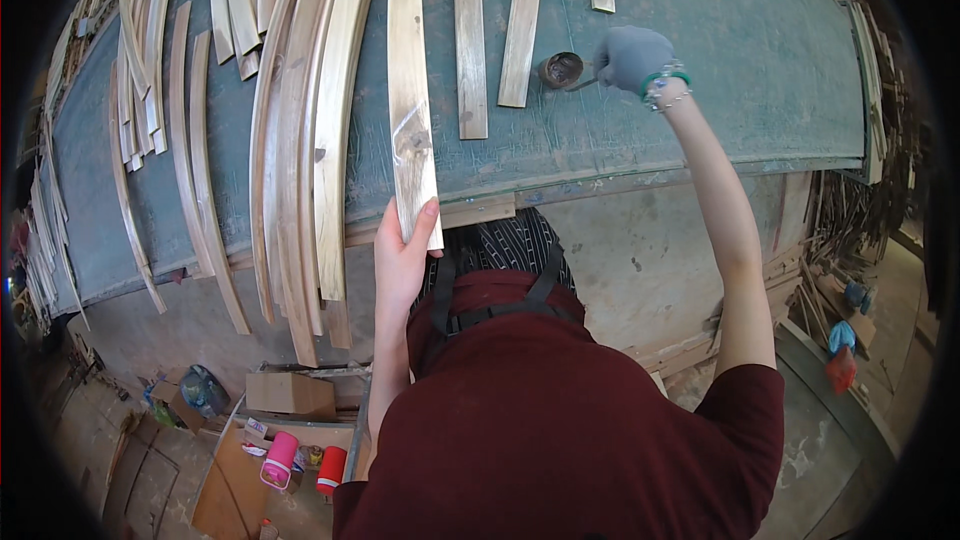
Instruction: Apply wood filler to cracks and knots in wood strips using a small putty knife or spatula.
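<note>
Head view. Maroon shirt (560, 420), worn by the person, lay nearest the camera, with both bare forearms reaching out from it to the green bench (730, 90).

Left hand (402, 245): bare, pinched around the near end of a pale wooden slat (406, 30), thumb on the upper face, fingers mostly hidden beneath. The slat ran straight away from this hand over the bench; its near end, in the grip, overhung the bench edge. A dark knot showed just beyond the thumb.

Right hand (632, 58): grey-gloved, farther out than the left, curled closed, seemingly about a thin handle (583, 86). The handle led to a small round cup (561, 69) just left of the glove. Could not tell whether it belonged to the cup or to a tool. Beaded bracelets (667, 86) circled the wrist.

Between the hands, beyond the left: two separate slats (470, 40) (523, 25). Left of the left hand: a loose bundle of slats (300, 140), several jutting past the edge.

Handling estimate: the held slat looked light, thin and fairly stiff, though long enough to flex or swing at its far end. Dry, unpolished faces should grip well; edges might splinter. Best hold judged to be the overhanging end, thumb above and fingers below, with the bench bearing the remainder.
</note>
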`<state>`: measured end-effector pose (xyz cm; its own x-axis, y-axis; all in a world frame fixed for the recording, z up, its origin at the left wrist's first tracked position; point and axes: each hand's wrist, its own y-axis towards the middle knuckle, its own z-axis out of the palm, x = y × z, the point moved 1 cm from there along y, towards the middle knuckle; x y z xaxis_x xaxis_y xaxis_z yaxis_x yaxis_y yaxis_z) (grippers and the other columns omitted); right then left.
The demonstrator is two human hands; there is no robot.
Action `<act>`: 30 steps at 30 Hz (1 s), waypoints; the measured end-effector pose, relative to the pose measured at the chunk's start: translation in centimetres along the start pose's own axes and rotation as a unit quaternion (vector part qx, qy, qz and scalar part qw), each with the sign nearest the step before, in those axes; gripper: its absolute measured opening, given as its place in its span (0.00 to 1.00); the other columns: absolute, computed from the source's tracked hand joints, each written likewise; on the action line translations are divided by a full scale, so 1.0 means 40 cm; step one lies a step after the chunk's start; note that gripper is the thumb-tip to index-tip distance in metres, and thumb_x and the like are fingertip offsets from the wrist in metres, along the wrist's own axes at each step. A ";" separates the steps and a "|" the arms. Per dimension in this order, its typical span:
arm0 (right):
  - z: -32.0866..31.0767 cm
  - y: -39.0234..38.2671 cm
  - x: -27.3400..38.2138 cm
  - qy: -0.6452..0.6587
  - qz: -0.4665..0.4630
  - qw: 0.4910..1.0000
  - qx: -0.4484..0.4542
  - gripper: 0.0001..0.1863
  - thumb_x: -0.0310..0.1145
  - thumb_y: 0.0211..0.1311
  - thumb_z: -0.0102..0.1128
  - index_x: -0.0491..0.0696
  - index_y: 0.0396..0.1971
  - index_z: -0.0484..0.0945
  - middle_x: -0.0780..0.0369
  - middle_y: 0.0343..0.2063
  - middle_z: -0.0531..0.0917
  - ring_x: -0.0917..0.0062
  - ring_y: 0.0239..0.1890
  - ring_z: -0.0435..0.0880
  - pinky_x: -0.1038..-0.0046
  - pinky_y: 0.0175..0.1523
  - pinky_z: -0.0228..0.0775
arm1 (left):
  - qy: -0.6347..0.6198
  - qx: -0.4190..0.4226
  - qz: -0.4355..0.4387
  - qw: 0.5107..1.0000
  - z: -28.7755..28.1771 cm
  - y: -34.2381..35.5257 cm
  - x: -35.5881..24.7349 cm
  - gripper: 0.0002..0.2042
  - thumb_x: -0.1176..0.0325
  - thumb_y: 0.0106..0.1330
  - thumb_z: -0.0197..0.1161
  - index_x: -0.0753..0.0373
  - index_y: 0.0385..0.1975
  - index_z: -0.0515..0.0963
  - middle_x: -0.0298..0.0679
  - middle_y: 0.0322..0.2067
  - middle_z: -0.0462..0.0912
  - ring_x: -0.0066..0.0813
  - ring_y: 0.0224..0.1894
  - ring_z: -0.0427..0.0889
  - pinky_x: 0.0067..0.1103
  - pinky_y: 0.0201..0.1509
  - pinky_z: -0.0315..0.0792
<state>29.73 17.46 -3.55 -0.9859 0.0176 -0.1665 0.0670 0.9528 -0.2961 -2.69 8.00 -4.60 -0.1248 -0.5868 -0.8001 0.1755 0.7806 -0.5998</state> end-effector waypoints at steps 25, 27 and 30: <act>-0.163 -0.231 0.318 0.262 -0.185 0.915 -0.244 0.12 0.30 0.40 0.60 0.58 0.29 0.79 0.74 0.24 0.77 0.83 0.22 0.74 0.79 0.25 0.64 | -0.013 0.022 -0.028 0.999 -0.031 -0.123 -0.144 0.12 0.66 0.62 0.55 0.68 0.38 0.67 0.35 0.24 0.74 0.13 0.23 0.71 0.13 0.23 0.69; -0.162 -0.236 0.320 0.244 -0.195 0.919 -0.241 0.12 0.31 0.40 0.60 0.59 0.30 0.79 0.74 0.25 0.77 0.83 0.22 0.74 0.80 0.25 0.64 | -0.013 0.023 -0.028 0.999 -0.033 -0.124 -0.146 0.12 0.66 0.62 0.55 0.68 0.38 0.67 0.35 0.24 0.74 0.13 0.23 0.71 0.13 0.23 0.68; -0.183 -0.250 0.322 0.218 -0.207 0.925 -0.233 0.12 0.31 0.40 0.60 0.59 0.30 0.79 0.75 0.25 0.77 0.84 0.22 0.73 0.80 0.25 0.64 | -0.038 0.014 -0.022 0.999 -0.035 -0.127 -0.151 0.12 0.66 0.62 0.55 0.68 0.38 0.67 0.33 0.24 0.74 0.12 0.23 0.71 0.12 0.23 0.68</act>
<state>15.24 10.36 4.15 -0.8871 -0.3543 0.2959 -0.3036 0.9306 0.2042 -4.22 7.88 3.26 -0.0592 -0.6365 -0.7690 0.1984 0.7475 -0.6340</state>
